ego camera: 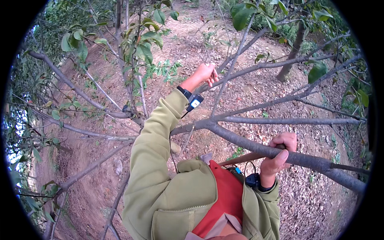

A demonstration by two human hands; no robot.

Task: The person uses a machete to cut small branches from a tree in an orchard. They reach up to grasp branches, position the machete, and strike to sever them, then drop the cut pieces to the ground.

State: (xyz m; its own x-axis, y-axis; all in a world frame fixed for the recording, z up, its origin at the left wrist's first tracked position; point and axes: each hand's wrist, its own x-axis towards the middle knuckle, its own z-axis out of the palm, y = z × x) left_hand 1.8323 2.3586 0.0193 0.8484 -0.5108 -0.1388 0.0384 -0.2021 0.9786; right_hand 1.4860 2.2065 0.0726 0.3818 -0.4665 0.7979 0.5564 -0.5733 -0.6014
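My left hand [206,75] is raised over a grey tree branch [246,69], fingers curled in. A thin brown twig [213,73] shows between the fingers, most of it hidden. At the right, my right hand [278,156] grips the wooden handle [244,158] of a tool, its thumb against a thick limb [240,140]. The handle's rounded end pokes up by the fingers. Its other end passes behind my jacket, where a grey metal head [206,157] partly shows. Both limbs spread from a fork [207,123] in front of my chest.
More bare branches fan out to the left [81,96] and right [294,121]. Leafy shoots [145,45] rise at the upper left. A stubby cut end [175,147] shows below the fork. Dry leaves cover the ground [306,192]. Another trunk [295,49] stands behind.
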